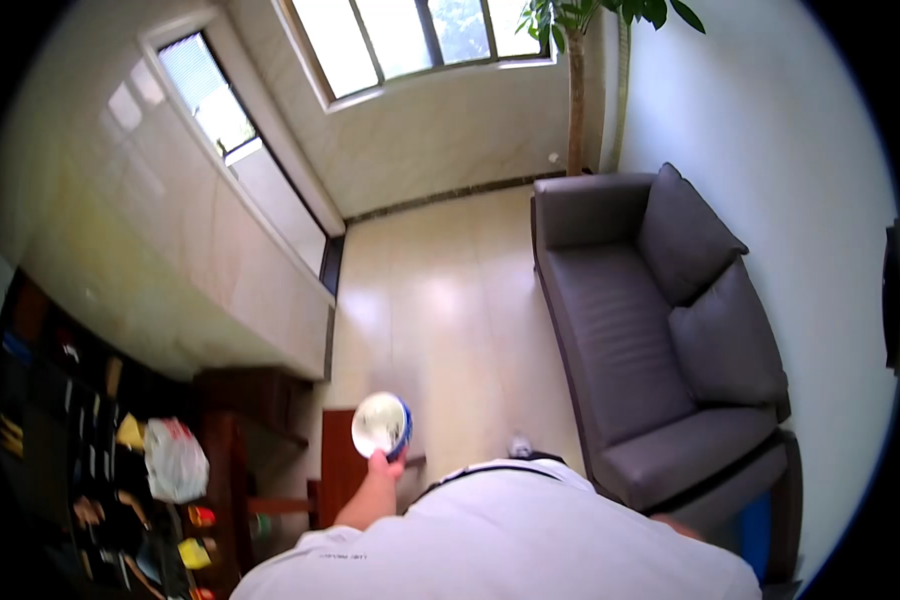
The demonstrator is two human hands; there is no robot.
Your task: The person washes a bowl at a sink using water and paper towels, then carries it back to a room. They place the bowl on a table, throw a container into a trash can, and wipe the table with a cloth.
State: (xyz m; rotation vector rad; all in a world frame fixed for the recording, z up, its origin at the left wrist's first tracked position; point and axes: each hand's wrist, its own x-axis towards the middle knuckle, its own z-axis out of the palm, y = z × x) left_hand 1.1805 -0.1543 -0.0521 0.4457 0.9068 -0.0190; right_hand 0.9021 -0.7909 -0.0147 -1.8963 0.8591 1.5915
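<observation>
My left hand is closed on the near rim of a round bowl, white inside and blue outside. The bowl is tilted so that its inside faces me. Some dark marks or bits and a pale patch show in it, too blurred to name. Below the bowl is a reddish-brown wooden stool or bench, partly covered by my forearm. My right hand is out of sight; only a bit of skin of that arm shows beside my white shirt.
To the right stands a brown sofa with cushions. At the left, a dark table holds a white plastic bag and several small items. A potted plant's trunk rises near the window. A doorway is at the far left.
</observation>
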